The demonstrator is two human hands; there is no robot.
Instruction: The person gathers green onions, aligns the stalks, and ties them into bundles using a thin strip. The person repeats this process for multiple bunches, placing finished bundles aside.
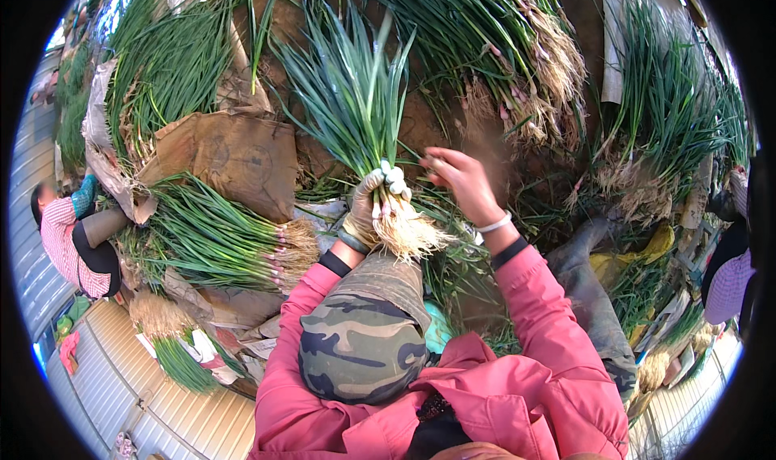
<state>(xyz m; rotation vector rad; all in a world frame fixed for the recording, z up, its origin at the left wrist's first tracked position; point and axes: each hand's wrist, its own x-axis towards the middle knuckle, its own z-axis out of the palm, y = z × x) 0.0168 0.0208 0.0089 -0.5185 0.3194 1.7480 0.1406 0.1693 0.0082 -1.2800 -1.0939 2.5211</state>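
Observation:
My left hand (367,208), in a pale glove, is closed around a bunch of green garlic plants (364,105). Their leaves fan out away from me, and the pale roots (409,226) hang over my knee. To the right of this bunch is my bare right hand (458,178), its fingers drawn together. Whether a small piece is between those fingertips cannot be made out. Left of my knee lies a pile of green garlic (224,235), its stems lined up and the roots toward me. A larger heap of green garlic (485,48) lies on the soil beyond my right hand.
A brown sack (224,160) lies at the left, near more loose plants (176,66). Another plant heap (661,114) is at the right. A tied bundle (176,339) rests at the lower left. One person (76,235) sits at the left, another (730,266) at the right edge.

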